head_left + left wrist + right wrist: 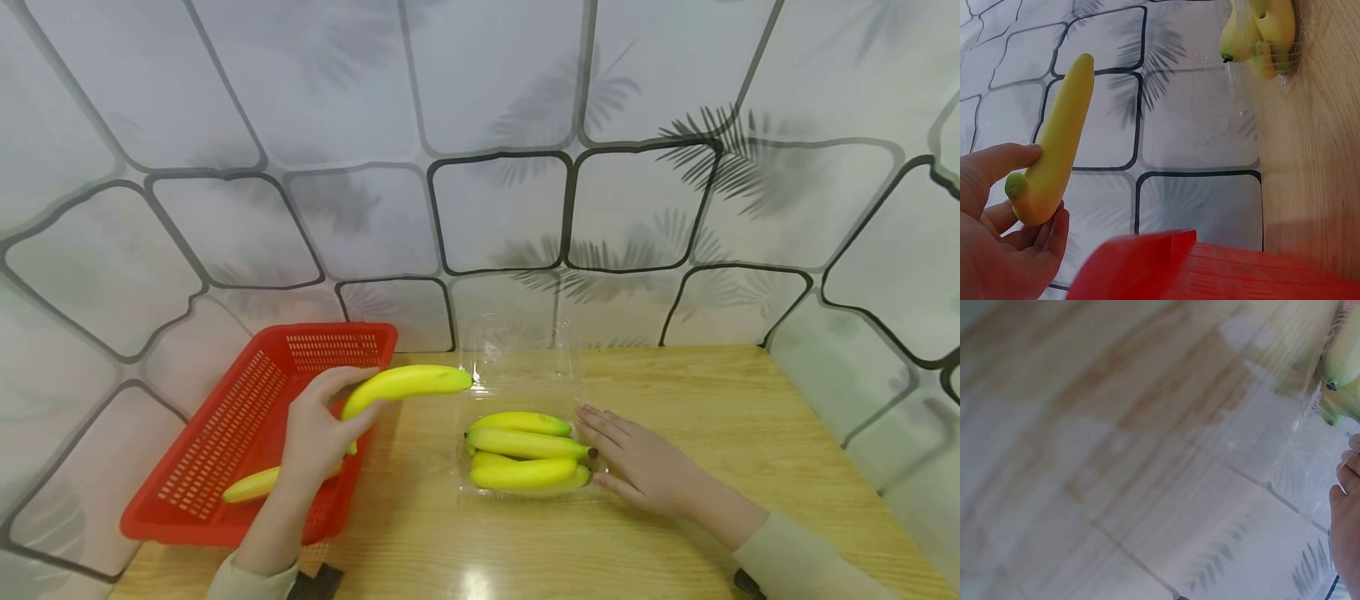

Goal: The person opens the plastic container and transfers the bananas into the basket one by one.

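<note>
My left hand holds a yellow banana above the table, between the red basket and a clear plastic clamshell box. In the left wrist view, thumb and fingers grip that banana near its green-tipped end. Several bananas lie side by side in the box, whose lid stands raised at the back. Against the box's right side, my right hand rests with its fingers extended. The right wrist view catches only part of this hand, close to the boxed bananas.
On the left stands a red perforated plastic basket, with another banana inside, partly hidden by my left forearm. A wooden table carries everything. Patterned panels rise behind the table and at both sides.
</note>
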The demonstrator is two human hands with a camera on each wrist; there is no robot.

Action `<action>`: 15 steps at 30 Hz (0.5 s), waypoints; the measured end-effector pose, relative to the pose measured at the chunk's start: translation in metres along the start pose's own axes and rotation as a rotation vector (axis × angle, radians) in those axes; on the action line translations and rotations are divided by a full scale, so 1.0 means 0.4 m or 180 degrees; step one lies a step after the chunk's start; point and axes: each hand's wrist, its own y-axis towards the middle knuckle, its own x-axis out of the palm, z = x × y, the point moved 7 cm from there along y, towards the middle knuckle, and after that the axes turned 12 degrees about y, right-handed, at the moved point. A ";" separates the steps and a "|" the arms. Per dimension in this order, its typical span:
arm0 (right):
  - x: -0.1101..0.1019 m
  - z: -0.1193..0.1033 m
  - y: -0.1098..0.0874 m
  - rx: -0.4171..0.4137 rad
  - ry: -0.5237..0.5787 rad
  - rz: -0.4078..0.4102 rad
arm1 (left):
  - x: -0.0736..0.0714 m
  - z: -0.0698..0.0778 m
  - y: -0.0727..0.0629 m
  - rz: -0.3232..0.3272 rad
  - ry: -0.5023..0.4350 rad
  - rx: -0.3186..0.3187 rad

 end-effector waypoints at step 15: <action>-0.005 -0.002 0.002 -0.0023 -0.0016 0.0026 | -0.050 -0.076 -0.015 0.0004 0.0046 -0.0402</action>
